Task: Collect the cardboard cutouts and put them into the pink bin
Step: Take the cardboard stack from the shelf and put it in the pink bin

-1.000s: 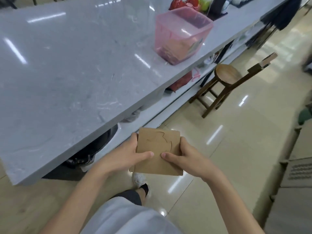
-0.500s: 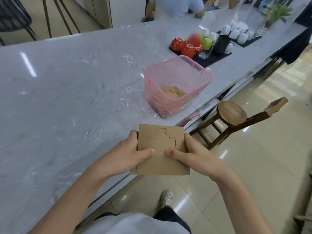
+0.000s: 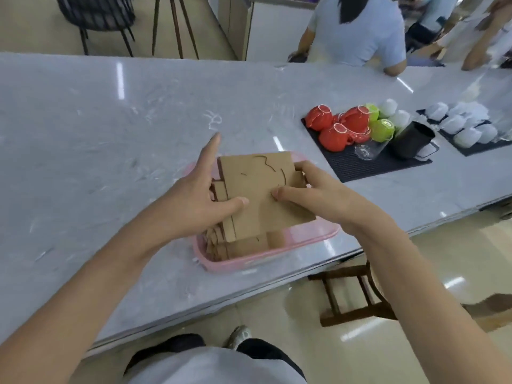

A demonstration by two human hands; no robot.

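A stack of brown cardboard cutouts (image 3: 260,189) with curved cut lines hangs right over the pink bin (image 3: 266,254) on the grey marble counter. My left hand (image 3: 194,200) grips the stack's left side, thumb on top and index finger pointing away. My right hand (image 3: 313,195) holds the right side with its thumb pressed on the top sheet. Lower sheets of the stack fan out at the left edge. More brown cutouts (image 3: 278,239) lie inside the bin, mostly hidden by the stack.
Red, green and white cups (image 3: 346,126), a black pitcher (image 3: 412,139) and a glass stand on black mats to the right. A wooden stool (image 3: 357,295) is below the counter edge. People stand beyond the far side of the counter (image 3: 110,134).
Both hands carried the cardboard stack forward from beside the counter edge to directly above the pink bin. The view came closer to the counter.
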